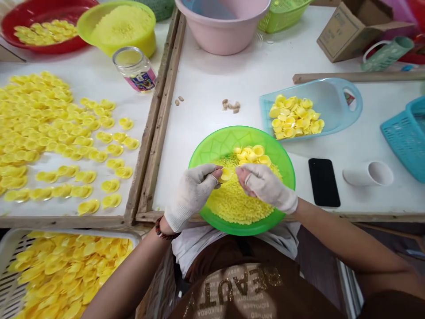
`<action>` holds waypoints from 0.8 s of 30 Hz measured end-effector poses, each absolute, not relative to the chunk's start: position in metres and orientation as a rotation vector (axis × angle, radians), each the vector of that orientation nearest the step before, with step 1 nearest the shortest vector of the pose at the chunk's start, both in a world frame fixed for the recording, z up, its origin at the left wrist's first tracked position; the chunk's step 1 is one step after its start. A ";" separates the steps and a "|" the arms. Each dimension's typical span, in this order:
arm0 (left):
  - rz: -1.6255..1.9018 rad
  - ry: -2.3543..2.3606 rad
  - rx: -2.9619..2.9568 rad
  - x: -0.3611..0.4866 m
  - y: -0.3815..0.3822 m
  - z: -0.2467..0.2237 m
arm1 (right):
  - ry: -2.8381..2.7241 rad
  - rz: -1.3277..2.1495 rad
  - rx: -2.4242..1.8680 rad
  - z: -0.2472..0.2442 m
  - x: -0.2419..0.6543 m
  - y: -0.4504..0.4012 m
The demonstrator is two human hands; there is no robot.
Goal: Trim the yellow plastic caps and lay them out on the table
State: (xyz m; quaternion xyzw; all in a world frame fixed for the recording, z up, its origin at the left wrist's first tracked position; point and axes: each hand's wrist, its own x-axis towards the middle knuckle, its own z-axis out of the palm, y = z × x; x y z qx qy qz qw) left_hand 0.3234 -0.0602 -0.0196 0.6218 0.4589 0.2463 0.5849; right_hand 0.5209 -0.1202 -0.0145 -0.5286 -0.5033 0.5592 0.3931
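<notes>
My left hand, in a white glove with bare fingertips, pinches a small yellow cup-shaped piece above a green bowl. Close by on the right, my gloved right hand has its thumb and fingers drawn together; whatever they hold, if anything, is hidden. Small yellow beads fill much of the bowl. Several yellow cups lie on the beads at the bowl's far side. Beyond it, a blue scoop-shaped tray holds more such cups.
A wooden divider splits the white table. Left of it lie many yellow pieces, a clear jar and a yellow bowl. A phone, a white cup and a blue basket are right. Below left stands a full crate.
</notes>
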 end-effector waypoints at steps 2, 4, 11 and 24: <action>0.518 1.013 1.433 0.331 -0.061 -0.022 | -0.949 1.490 -1.175 -0.003 0.518 -0.110; 0.469 0.946 1.398 0.339 -0.063 -0.022 | -0.780 1.456 -1.060 0.004 0.513 -0.101; 0.444 0.883 1.345 0.348 -0.068 -0.026 | -0.698 1.312 -0.959 0.000 0.501 -0.091; 0.439 0.900 1.176 0.346 -0.064 -0.030 | -1.015 1.132 -1.254 0.000 0.528 -0.117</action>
